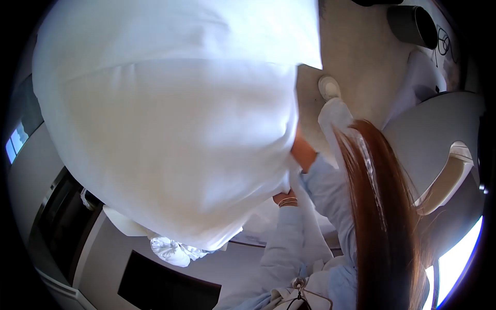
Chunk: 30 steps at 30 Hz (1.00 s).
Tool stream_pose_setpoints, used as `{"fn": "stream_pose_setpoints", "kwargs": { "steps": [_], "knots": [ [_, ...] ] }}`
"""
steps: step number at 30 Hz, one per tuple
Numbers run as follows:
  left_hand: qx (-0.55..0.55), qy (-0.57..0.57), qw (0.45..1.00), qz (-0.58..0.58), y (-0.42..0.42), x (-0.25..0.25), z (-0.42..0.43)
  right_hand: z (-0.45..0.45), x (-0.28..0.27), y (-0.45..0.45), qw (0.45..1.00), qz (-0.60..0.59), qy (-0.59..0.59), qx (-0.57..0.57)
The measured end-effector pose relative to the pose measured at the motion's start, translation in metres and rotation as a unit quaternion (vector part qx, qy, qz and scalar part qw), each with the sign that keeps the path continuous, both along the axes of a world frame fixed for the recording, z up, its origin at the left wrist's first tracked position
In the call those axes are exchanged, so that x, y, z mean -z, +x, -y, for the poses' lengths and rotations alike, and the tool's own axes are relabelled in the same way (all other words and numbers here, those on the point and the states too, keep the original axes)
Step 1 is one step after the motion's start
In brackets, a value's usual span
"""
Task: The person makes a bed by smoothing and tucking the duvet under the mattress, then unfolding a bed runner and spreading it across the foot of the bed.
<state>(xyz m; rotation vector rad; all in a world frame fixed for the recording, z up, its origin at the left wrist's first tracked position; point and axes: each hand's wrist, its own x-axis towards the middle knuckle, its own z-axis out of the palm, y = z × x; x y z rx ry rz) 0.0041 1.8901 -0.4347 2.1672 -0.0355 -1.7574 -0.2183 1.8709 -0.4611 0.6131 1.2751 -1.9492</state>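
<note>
A large white sheet fills the left and middle of the view, its near edge creased and bunched. My left hand, with bands at the wrist, is closed on that bunched edge; its fingertips are covered by the cloth. My right hand is against the sheet's side edge, farther up. Cloth hides its fingers, so their grip cannot be seen. Both arms have light blue sleeves.
A dark bin stands at the upper right near a black cable. A grey chair with a pale armrest is at right. A black screen and crumpled white fabric are lower left. Long hair hangs at right.
</note>
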Motion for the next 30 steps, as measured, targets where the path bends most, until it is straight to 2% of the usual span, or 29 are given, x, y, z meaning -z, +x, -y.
{"fn": "stream_pose_setpoints", "kwargs": {
  "steps": [1, 3, 4, 6, 7, 8, 9, 10, 11, 14, 19, 22, 26, 27, 28, 29, 30],
  "knots": [
    [-0.002, 0.032, 0.999, 0.019, -0.008, 0.008, -0.014, -0.033, 0.000, -0.007, 0.998, 0.006, 0.044, 0.035],
    [-0.009, 0.066, 0.996, 0.055, -0.015, 0.008, -0.023, -0.074, -0.037, -0.048, 0.962, 0.102, 0.252, 0.007],
    [-0.014, 0.077, 0.995, 0.068, -0.013, 0.005, -0.023, -0.067, -0.050, -0.072, 0.963, 0.094, 0.253, 0.007],
    [-0.020, 0.094, 0.991, 0.098, 0.005, -0.007, -0.023, -0.026, -0.101, -0.106, 0.969, 0.121, 0.214, -0.038],
    [-0.024, 0.097, 0.989, 0.113, 0.013, -0.013, -0.023, -0.023, -0.081, -0.103, 0.983, 0.144, 0.113, 0.011],
    [-0.024, 0.103, 0.987, 0.123, 0.016, -0.017, -0.024, -0.016, -0.051, -0.102, 0.982, 0.155, 0.101, 0.030],
    [-0.038, 0.110, 0.984, 0.132, 0.023, -0.020, -0.028, -0.008, -0.028, -0.110, 0.976, 0.209, 0.019, 0.056],
    [-0.045, 0.114, 0.983, 0.138, 0.026, -0.023, -0.030, 0.009, -0.026, -0.121, 0.979, 0.183, -0.080, 0.028],
    [-0.055, 0.119, 0.981, 0.143, 0.029, -0.025, -0.031, 0.023, -0.024, -0.132, 0.977, 0.172, -0.126, 0.020],
    [-0.078, 0.118, 0.978, 0.152, 0.031, -0.018, -0.025, 0.041, -0.021, -0.161, 0.980, 0.146, -0.129, 0.046],
    [-0.132, 0.117, 0.971, 0.159, 0.027, -0.010, -0.007, 0.000, -0.031, -0.176, 0.988, 0.106, -0.037, 0.104],
    [-0.172, 0.142, 0.960, 0.172, 0.029, -0.024, -0.010, -0.027, -0.043, -0.182, 0.985, 0.098, 0.005, 0.142],
    [-0.296, 0.202, 0.924, 0.130, 0.002, -0.062, 0.009, -0.017, -0.079, -0.183, 0.982, 0.112, -0.041, 0.145],
    [-0.297, 0.182, 0.929, 0.128, -0.002, -0.085, 0.022, -0.012, -0.089, -0.181, 0.981, 0.125, -0.051, 0.140],
    [-0.328, 0.047, 0.943, 0.015, -0.003, -0.109, 0.030, -0.008, -0.099, -0.178, 0.979, 0.140, -0.061, 0.132],
    [-0.349, -0.086, 0.928, -0.099, -0.004, -0.123, 0.038, -0.001, -0.105, -0.179, 0.978, 0.154, -0.065, 0.121],
    [-0.348, -0.099, 0.926, -0.111, 0.014, -0.125, 0.049, 0.004, -0.113, -0.171, 0.979, 0.162, -0.064, 0.108]
  ]
}}
